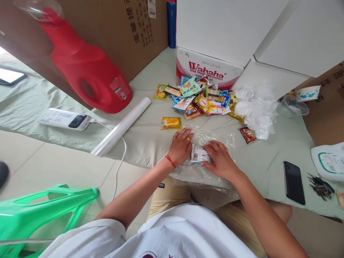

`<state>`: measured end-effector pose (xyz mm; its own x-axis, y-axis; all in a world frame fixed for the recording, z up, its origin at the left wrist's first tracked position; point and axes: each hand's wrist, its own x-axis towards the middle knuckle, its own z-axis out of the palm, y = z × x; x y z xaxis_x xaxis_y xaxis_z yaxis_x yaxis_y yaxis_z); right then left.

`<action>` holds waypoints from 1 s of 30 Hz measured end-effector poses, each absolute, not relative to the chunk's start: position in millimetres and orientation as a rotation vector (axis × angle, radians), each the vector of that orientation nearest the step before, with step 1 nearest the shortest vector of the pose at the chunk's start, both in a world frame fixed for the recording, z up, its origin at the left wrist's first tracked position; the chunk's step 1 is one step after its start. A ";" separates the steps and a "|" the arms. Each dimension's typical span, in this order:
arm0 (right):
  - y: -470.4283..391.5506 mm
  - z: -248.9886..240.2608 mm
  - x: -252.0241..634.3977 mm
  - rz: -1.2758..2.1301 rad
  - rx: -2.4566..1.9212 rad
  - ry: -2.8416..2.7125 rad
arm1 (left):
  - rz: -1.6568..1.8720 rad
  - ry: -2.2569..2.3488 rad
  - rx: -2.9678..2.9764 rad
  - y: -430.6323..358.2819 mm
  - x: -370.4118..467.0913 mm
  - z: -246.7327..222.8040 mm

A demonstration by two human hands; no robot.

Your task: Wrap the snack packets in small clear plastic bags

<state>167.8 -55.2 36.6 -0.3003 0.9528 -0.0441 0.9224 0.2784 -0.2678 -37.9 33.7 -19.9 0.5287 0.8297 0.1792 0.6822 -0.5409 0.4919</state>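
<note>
A small white snack packet (198,154) with a barcode and a bit of blue lies on a crinkled sheet of clear plastic film (212,181) at the near edge of the cloth. My right hand (221,159) grips the packet's right end, thumb on the near side and fingers on the far side. Just left of the packet, my left hand (181,146) lies flat on the film, fingers stretched forward. Beyond it is a yellow-wrapped snack (171,123). A pile of mixed wrapped snacks (192,104) sits farther back.
Bunched clear plastic (259,111) and a brown cookie packet (247,135) are to the right. A film roll (120,127), power bank (64,119) and red jug (88,68) stand or lie left. A phone (294,182) and keys (321,187) lie right; a Wahaha box (209,68) is behind.
</note>
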 end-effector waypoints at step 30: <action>-11.3 83.3 187.3 0.500 -1.602 -2.529 | 0.376 0.658 2.897 -40.6 -26.9 14.0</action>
<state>187.3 -11.3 83.3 -0.4386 0.8947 -0.0849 0.8596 0.3900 -0.3300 -26.9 -40.6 14.0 0.8726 0.4411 0.2097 0.4042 -0.8933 0.1967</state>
